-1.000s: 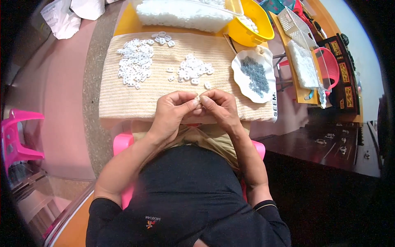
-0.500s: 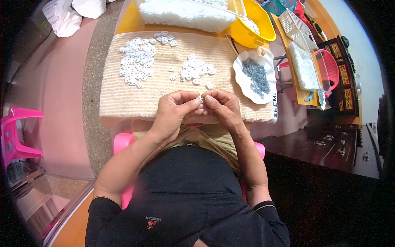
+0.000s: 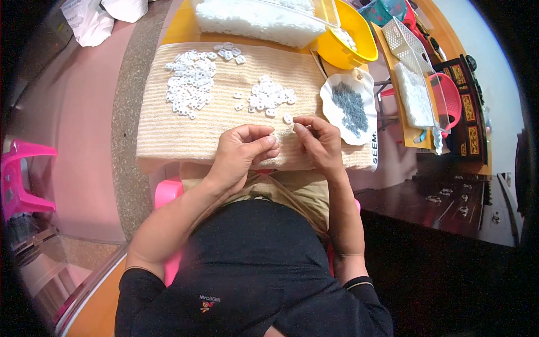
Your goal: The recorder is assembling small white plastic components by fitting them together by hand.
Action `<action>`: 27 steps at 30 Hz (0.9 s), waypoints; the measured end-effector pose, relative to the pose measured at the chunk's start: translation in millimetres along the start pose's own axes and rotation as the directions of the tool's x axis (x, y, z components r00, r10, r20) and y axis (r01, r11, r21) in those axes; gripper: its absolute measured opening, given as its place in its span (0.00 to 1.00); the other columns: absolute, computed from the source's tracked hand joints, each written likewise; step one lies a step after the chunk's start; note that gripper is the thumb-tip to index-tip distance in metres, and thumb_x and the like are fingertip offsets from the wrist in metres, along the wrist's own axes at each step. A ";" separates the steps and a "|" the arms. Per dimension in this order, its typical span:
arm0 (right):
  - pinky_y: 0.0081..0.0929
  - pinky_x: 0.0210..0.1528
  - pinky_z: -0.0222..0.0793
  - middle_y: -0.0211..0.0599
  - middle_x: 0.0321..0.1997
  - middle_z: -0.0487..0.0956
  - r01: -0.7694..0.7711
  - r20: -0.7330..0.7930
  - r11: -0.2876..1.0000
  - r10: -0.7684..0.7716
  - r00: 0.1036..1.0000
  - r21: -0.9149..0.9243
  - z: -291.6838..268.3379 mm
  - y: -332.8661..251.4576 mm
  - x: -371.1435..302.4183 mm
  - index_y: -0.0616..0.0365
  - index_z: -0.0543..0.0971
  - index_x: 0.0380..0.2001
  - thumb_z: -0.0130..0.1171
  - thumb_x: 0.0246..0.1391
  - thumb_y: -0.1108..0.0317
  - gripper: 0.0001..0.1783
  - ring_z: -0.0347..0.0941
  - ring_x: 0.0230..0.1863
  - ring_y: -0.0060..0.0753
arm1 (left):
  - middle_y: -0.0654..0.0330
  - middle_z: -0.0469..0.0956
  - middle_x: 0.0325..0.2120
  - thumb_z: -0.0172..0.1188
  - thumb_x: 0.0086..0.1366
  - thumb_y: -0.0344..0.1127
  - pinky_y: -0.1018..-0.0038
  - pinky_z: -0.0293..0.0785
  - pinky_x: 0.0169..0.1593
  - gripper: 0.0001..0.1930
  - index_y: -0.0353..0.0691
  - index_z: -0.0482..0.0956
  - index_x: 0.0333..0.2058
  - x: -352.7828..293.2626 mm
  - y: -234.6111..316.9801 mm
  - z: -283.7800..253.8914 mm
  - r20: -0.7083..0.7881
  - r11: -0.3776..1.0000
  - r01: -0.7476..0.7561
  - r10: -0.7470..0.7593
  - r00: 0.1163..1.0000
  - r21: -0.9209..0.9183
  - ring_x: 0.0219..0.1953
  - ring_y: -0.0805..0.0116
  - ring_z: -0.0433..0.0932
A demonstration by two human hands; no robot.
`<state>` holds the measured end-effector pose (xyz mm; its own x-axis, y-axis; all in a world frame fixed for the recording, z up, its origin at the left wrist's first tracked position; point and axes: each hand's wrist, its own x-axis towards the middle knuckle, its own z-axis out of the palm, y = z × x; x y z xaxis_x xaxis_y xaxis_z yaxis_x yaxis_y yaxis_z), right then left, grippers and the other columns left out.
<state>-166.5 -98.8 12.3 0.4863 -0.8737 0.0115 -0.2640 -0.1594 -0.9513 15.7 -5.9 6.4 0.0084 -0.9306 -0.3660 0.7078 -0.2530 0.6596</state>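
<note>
My left hand (image 3: 246, 150) is closed in a pinch near the towel's front edge, with a small whitish plastic piece (image 3: 274, 136) just showing at its fingertips. To its right, my right hand (image 3: 321, 147) has thumb and forefinger pinched together; whatever is between them is too small to make out. Those fingertips are right beside a loose white two-holed plastic piece (image 3: 288, 119). Just beyond the hands lies a small pile of similar white pieces (image 3: 269, 94). A larger pile (image 3: 190, 84) spreads at the left. A scalloped white dish (image 3: 368, 92) holds small dark grey parts (image 3: 351, 108).
A striped beige towel (image 3: 168, 135) covers the table. Behind it stand a clear bin (image 3: 264, 28) of white pieces and a yellow basin (image 3: 365, 45). A side table at the right bears another clear bin (image 3: 415, 98). A pink stool (image 3: 25, 168) stands at the left.
My hands have come apart. The right one has moved right and slightly forward, to beside the loose white piece; the left has stayed nearly in place, still pinched.
</note>
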 end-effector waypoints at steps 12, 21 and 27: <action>0.36 0.36 0.70 0.40 0.34 0.77 0.168 -0.010 0.679 -0.250 0.968 -0.715 11.7 -12.4 14.3 0.58 0.80 0.33 0.61 0.50 0.69 0.07 0.76 0.34 0.45 | 0.56 0.78 0.30 0.60 0.61 0.25 0.76 0.80 0.39 0.09 0.31 0.75 0.40 -0.7 -0.2 2.5 -0.023 1.000 0.011 -0.011 1.000 0.003 0.31 0.70 0.80; 0.29 0.28 0.69 0.40 0.27 0.78 0.242 0.016 0.759 -0.292 0.956 -0.604 11.3 -8.5 15.8 0.61 0.78 0.28 0.63 0.46 0.71 0.06 0.75 0.26 0.35 | 0.56 0.78 0.29 0.59 0.61 0.25 0.76 0.80 0.39 0.08 0.31 0.75 0.39 -1.5 -0.7 0.9 -0.024 1.000 -0.004 0.004 1.000 -0.004 0.31 0.70 0.79; 0.18 0.23 0.66 0.34 0.22 0.77 0.223 -0.012 0.844 -0.262 0.965 -0.487 6.6 -2.4 13.6 0.64 0.78 0.28 0.62 0.46 0.74 0.05 0.70 0.21 0.17 | 0.56 0.78 0.30 0.59 0.61 0.24 0.76 0.80 0.39 0.08 0.31 0.75 0.39 -2.4 0.6 2.5 -0.031 1.000 0.001 -0.001 1.000 -0.003 0.31 0.71 0.79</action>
<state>-153.8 -107.2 12.8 0.5285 -0.8069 0.2639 -0.5202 -0.5534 -0.6505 14.4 -4.5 9.3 0.0297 -0.9218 -0.3864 0.7097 -0.2528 0.6576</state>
